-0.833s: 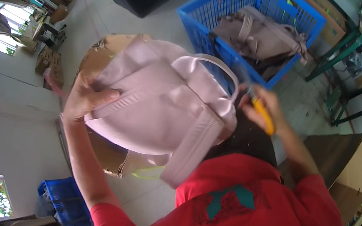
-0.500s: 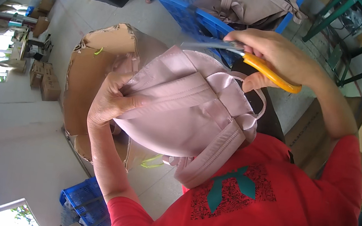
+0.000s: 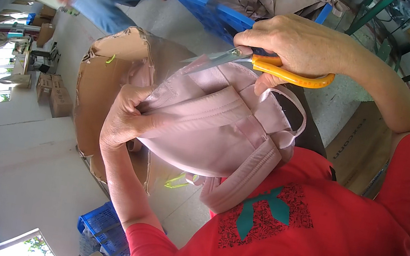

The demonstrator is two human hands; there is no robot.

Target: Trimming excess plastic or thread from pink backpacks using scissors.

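A pale pink backpack (image 3: pixel 197 143) lies across my lap, its straps and top loop toward me. My left hand (image 3: pixel 127 116) grips its left edge, thumb on top and fingers hidden underneath. In my right hand (image 3: pixel 296 46) is a pair of scissors (image 3: pixel 291 74) with orange handles. The scissor blades are parted and point left, over the far edge of the backpack. Whether they touch the fabric I cannot tell.
A torn cardboard box (image 3: pixel 94 106) with pink pieces inside stands at my left. Beyond, a blue crate (image 3: pixel 206 11) holds more bags. Another blue crate (image 3: pixel 107 235) sits lower left. A person in jeans (image 3: pixel 101 4) walks at the far left; a green metal frame (image 3: pixel 370 15) is far right.
The scissors have come left and slightly down, with their blades now over the backpack's far edge. A person has come into view at the far left.
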